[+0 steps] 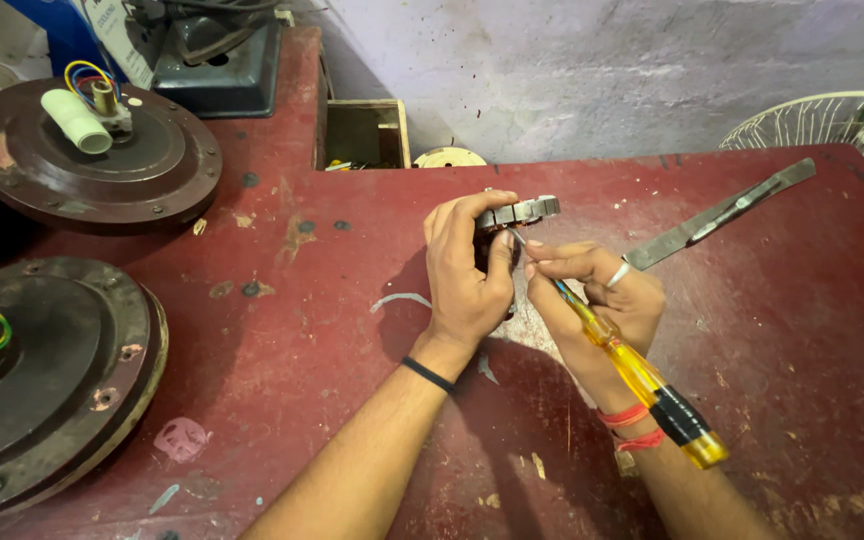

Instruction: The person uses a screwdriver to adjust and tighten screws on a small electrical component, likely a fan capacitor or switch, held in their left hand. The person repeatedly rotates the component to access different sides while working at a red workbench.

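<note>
My left hand (467,275) grips a small grey toothed metal ring, a motor stator core (520,212), held on edge above the red table (302,330). My right hand (602,295) holds a screwdriver with a yellow see-through handle (642,380) and black tape near its end. The thin blade tip (522,245) touches the underside of the core, right by my left thumb. A silver ring sits on one right-hand finger and red threads wrap that wrist. A black band circles my left wrist.
Two dark round fan motor housings lie at the left, one near (42,390) and one far (102,160) with coloured wires and a white tube. A flat metal file (722,212) lies to the right. A wooden box (364,135) and a wire fan guard (842,125) stand behind.
</note>
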